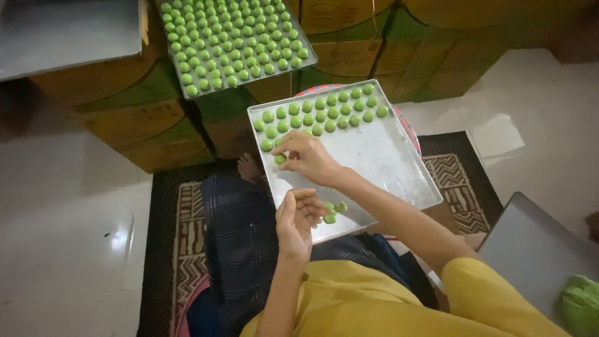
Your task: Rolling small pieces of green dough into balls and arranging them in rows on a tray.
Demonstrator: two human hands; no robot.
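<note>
Right hand (309, 159) pinches one green dough ball (280, 158) onto the metal tray (387, 162), below two filled rows; grip narrow. Left hand (298, 215) cups several green balls (331, 212) at the tray's near edge; grip loosely curled.

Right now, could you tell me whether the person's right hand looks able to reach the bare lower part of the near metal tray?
Probably yes. The right hand already rests over the near tray beside a green dough ball, and the bare metal just below it has nothing on it. The left hand holds spare balls at the tray's front edge, off to the side.
</note>
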